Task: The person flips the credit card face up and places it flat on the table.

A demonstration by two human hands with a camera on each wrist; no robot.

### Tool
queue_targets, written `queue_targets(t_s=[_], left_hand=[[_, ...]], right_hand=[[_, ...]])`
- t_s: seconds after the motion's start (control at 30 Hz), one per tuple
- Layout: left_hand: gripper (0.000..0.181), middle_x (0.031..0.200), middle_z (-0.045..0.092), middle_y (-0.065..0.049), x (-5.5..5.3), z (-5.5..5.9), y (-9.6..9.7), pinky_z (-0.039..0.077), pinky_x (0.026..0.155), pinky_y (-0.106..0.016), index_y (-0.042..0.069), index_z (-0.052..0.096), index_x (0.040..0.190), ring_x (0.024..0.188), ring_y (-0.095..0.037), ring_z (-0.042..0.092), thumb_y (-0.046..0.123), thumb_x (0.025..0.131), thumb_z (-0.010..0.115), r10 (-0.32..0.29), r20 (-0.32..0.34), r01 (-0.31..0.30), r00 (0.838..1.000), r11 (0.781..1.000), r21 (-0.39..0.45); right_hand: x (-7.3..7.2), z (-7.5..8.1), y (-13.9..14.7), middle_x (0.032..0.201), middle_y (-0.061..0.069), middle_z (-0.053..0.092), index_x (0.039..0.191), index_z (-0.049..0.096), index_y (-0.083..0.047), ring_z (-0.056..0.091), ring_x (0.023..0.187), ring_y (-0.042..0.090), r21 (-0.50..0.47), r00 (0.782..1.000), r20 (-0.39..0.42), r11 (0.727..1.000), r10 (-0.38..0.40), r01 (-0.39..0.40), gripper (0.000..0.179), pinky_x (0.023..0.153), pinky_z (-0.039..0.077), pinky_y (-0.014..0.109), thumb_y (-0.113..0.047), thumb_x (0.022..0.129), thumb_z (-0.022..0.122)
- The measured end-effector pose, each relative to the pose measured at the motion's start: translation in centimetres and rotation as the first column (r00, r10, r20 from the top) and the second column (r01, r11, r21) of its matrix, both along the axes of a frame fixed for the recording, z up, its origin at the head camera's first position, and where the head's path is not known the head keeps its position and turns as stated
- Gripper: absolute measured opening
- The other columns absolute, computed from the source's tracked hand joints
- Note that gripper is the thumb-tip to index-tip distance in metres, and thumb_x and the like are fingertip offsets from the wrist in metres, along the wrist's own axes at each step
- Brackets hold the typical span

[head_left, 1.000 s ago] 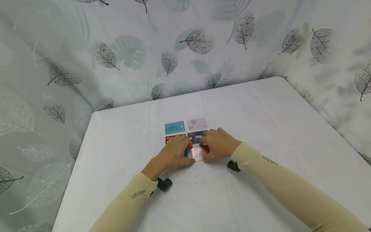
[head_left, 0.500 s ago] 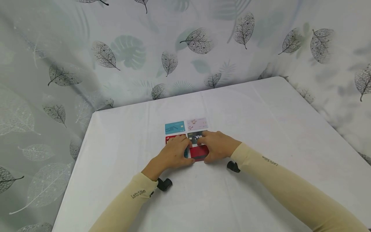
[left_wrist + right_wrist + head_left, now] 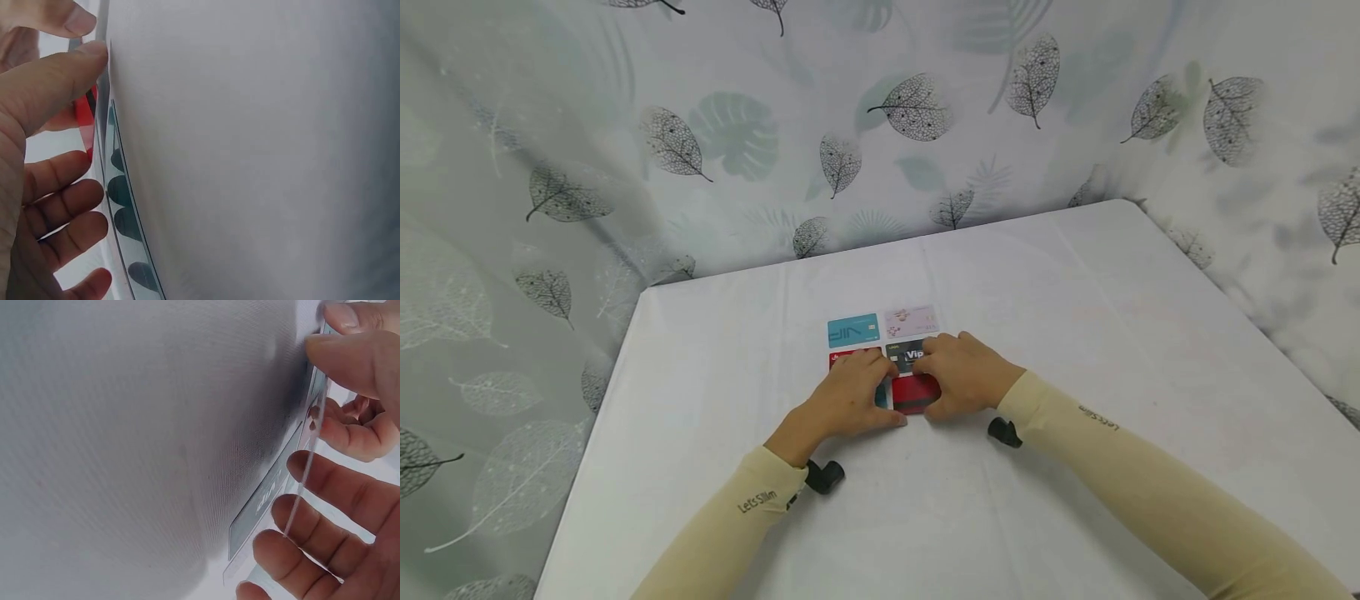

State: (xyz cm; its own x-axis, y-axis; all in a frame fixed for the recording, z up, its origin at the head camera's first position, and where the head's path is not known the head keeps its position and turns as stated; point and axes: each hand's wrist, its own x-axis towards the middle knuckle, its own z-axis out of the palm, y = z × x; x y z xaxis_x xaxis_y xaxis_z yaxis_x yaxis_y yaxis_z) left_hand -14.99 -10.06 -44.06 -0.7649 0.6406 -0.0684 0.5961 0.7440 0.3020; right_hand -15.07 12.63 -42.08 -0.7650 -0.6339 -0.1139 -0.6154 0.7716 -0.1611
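Note:
Both hands hold a red card (image 3: 915,393) with a dark stripe at the front right of a small grid of cards. My left hand (image 3: 852,392) has its thumb and index fingertip at the card's left end. At the right end, the thumb and fingers of my right hand (image 3: 964,375) span its edges. The left wrist view shows a red strip of the card (image 3: 85,122) between thumb and index finger. In the right wrist view the card's thin edge (image 3: 310,450) crosses the fingers, apart from the table. A teal card (image 3: 882,395) lies mostly under the left hand.
Behind the hands lie a blue card (image 3: 853,331), a pink card (image 3: 912,321), a partly covered red card (image 3: 842,356) and a dark "Vip" card (image 3: 904,354). They rest on a white-covered table (image 3: 737,350). A leaf-patterned curtain (image 3: 760,133) hangs around it.
The held card's face has gone from shiny pale pink to plain red with a dark stripe, its angle to the light altered. The hands have barely shifted.

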Motion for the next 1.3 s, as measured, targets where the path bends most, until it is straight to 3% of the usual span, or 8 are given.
queue_targets(t_s=[0.53,0.83,1.03,1.3], left_hand=[[0.058,0.119,0.062,-0.001,-0.05,0.21,-0.35,0.046,0.106,-0.043,0.014,0.066,0.124,0.114,-0.020,0.055,0.053,0.084,0.082,-0.025,-0.034,0.025,0.999,1.000,-0.009],[0.054,0.112,0.062,0.002,-0.16,0.01,-0.33,0.047,0.103,-0.040,0.014,0.065,0.121,0.108,-0.016,0.055,0.052,0.086,0.079,-0.046,-0.053,0.048,0.998,0.998,0.040],[0.051,0.114,0.062,0.003,-0.13,0.08,-0.33,0.046,0.107,-0.039,0.015,0.064,0.123,0.108,-0.013,0.055,0.048,0.087,0.077,-0.039,-0.043,0.043,0.998,0.994,0.105],[0.061,0.117,0.064,0.001,-0.35,-0.10,-0.69,0.054,0.089,-0.032,0.011,0.059,0.130,0.102,-0.012,0.059,0.047,0.086,0.081,-0.020,0.009,0.017,1.000,0.970,0.243]], right_hand=[[-0.08,-0.02,-0.04,0.090,-0.005,0.056,0.111,0.074,-0.019,0.053,0.082,0.012,-0.029,1.000,-0.016,0.999,0.023,-0.024,0.045,0.072,0.043,0.034,-0.048,0.077,0.081],[0.04,-0.02,-0.09,0.098,-0.004,0.063,0.118,0.073,-0.019,0.056,0.088,0.013,-0.063,0.999,-0.029,0.998,0.023,-0.024,0.052,0.075,0.045,0.035,-0.052,0.078,0.082],[-0.11,-0.19,-0.11,0.099,-0.005,0.067,0.114,0.073,-0.019,0.057,0.089,0.013,-0.081,0.999,-0.038,0.996,0.019,-0.022,0.050,0.074,0.045,0.034,-0.053,0.079,0.082],[-0.29,-0.05,-0.02,0.091,-0.009,0.066,0.107,0.072,-0.018,0.057,0.082,0.010,-0.218,1.000,-0.029,0.976,0.007,-0.013,0.042,0.073,0.047,0.034,-0.048,0.079,0.081]])
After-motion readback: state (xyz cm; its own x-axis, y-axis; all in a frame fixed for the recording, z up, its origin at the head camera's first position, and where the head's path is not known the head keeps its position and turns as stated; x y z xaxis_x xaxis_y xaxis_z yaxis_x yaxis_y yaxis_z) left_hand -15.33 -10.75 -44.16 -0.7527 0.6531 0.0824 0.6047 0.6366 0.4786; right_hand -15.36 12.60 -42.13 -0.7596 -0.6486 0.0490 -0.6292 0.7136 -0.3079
